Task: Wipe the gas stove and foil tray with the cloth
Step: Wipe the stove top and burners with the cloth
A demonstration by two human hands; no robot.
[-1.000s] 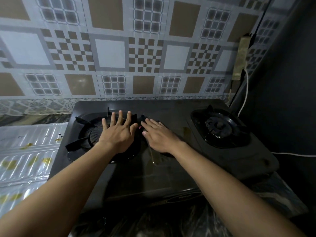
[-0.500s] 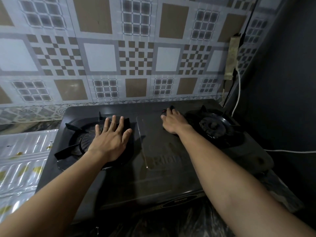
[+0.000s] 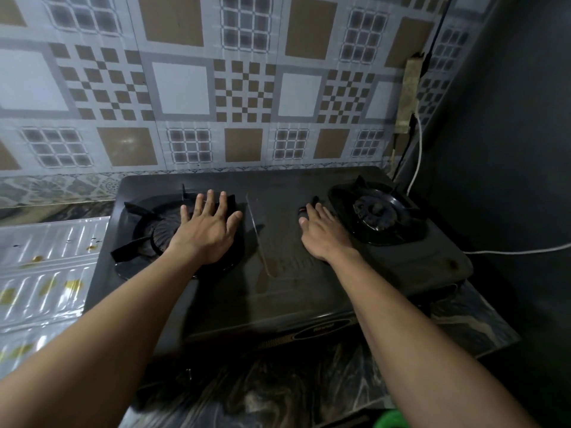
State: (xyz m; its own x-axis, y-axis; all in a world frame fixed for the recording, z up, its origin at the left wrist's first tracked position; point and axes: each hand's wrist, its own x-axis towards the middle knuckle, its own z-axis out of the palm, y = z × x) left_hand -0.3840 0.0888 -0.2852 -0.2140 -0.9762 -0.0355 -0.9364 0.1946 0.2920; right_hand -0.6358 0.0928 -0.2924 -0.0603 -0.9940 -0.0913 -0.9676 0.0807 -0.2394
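The gas stove [image 3: 278, 273] sits on a marbled desk [image 3: 278, 396] against the tiled wall, foil tray [image 3: 46, 273] just beside it. Head view: the left hand [image 3: 210, 233] lies flat, fingers spread, on the left burner [image 3: 160, 233]. The right hand [image 3: 321, 233] presses a dark cloth [image 3: 310, 205] onto the stove between the 2 burners, its grip flat.

Dim overall, cool grey cast. Brightest on the tiled wall [image 3: 216, 88] in the upper half; darkest down the right edge. Glare streaks on the foil tray [image 3: 46, 267] at left. Faint sheen on the stove [image 3: 278, 291], soft shadows beside each hand. Tile lines bowed toward the corners, slightly soft throughout.
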